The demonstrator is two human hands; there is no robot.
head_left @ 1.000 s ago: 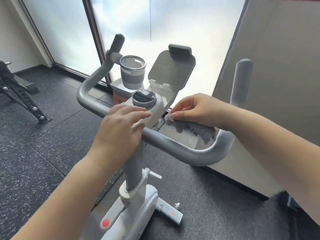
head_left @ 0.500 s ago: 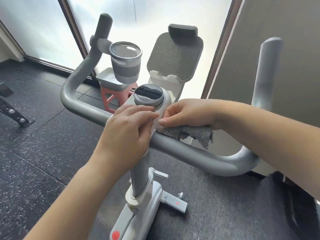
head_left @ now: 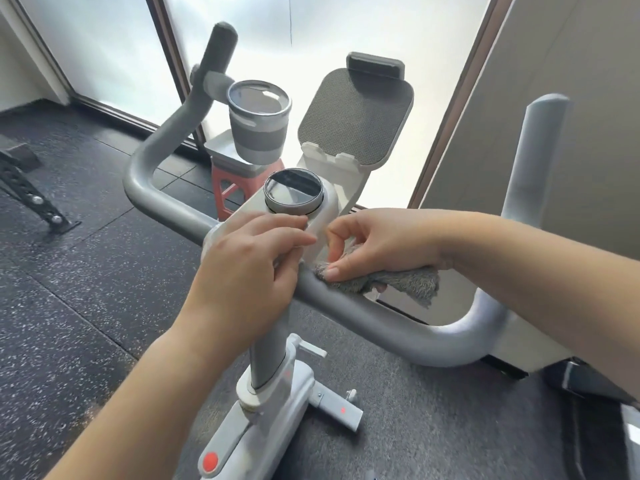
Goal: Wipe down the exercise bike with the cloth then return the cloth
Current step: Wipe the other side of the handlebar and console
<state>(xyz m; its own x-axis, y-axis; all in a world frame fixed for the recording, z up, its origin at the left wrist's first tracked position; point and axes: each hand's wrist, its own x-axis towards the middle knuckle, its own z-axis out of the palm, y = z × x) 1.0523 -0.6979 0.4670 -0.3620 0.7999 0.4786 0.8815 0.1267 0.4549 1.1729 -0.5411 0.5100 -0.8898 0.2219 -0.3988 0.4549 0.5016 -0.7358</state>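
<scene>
Speckled black rubber floor (head_left: 86, 289); right hand (head_left: 381, 244) pinches cloth (head_left: 398, 282) on handlebar (head_left: 398, 327), left hand (head_left: 249, 268) flat.

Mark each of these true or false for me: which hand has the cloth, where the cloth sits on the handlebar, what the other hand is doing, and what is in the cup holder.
1. The right hand presses the grey cloth onto the handlebar. True.
2. The cloth lies on the bar left of the round display. False: it lies to the right of the console.
3. The left hand rests on the console housing just below the display. True.
4. The tablet holder carries a tablet. False: it is empty.
5. A grey cup sits at the left handlebar upright. True.
</scene>
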